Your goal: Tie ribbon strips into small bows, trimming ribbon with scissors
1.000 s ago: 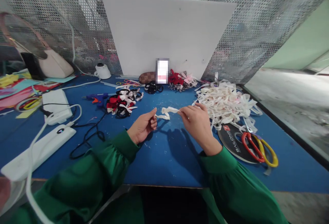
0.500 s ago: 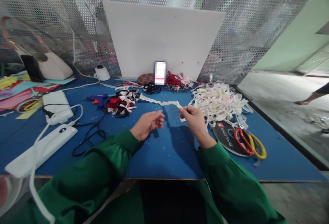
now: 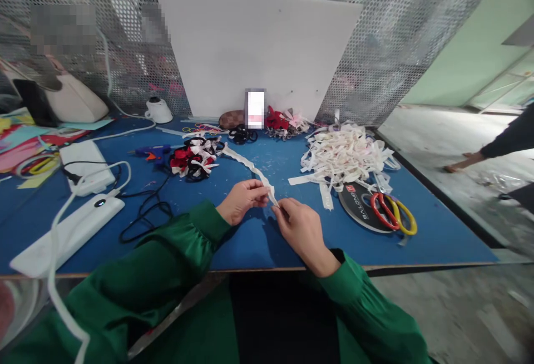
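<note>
A long white ribbon strip (image 3: 244,161) runs from the dark hair-tie pile toward me, its near end raised between my hands. My right hand (image 3: 301,226) pinches that end between thumb and fingers. Just left of it, my left hand (image 3: 245,201) has its fingertips closed on the same strip, a little farther up. At the strip's far end lies a pile of black hair ties with red and white bows (image 3: 192,159). A heap of white ribbon pieces (image 3: 346,155) is to the right, with loose pieces sticking out toward my right hand.
Red-and-yellow-handled scissors (image 3: 390,212) lie on a black disc (image 3: 354,208) at right. A blue glue gun (image 3: 156,153), black cable (image 3: 144,214) and white power bank (image 3: 69,236) are at left. A phone (image 3: 256,109) stands against the white board (image 3: 258,47). Another person's leg (image 3: 479,155) shows far right.
My right hand has moved left and toward me with the ribbon end. My left fingers have closed on the strip. The view has shifted slightly, and the other person's leg shows more.
</note>
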Available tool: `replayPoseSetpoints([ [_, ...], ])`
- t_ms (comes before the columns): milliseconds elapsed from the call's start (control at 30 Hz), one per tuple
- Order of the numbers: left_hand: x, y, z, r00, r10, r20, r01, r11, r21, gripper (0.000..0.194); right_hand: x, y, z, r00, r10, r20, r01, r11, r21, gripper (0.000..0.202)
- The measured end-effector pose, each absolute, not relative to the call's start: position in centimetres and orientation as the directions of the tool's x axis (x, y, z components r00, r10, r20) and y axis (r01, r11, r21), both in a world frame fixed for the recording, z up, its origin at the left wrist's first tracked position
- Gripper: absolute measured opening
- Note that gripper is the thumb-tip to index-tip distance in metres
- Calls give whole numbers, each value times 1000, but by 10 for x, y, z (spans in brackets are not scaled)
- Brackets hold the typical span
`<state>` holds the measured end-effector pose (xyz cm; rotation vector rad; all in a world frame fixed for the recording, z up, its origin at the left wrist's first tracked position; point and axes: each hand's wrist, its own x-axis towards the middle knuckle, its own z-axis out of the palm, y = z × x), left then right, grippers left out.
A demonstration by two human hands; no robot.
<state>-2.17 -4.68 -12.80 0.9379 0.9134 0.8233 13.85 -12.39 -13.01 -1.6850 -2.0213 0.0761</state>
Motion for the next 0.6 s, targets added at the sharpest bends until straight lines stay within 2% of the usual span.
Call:
replayPoseSetpoints([
  [200,-20,-51,-125,430,861,-271,-80,335,939,38,141,-131,-140,-99,923,372,938,212,-275,22],
  [333,-20,-53,-123,487,833,-264,-44,325,945,36,137,-133,-140,-215,899,382,926,312,-213,25],
  [433,-21,-53,-122,490,831,-264,-70,339,938,33,156,-137,-131,-228,876,426,908,348,-231,27],
  [500,-23,-52,-121,471,839,-272,-107,360,927,31,189,-141,-124,-83,861,502,947,225,-230,29],
  [600,-25,-49,-120,442,852,-282,-166,387,907,27,259,-146,-119,268,786,557,963,-240,-124,32],
])
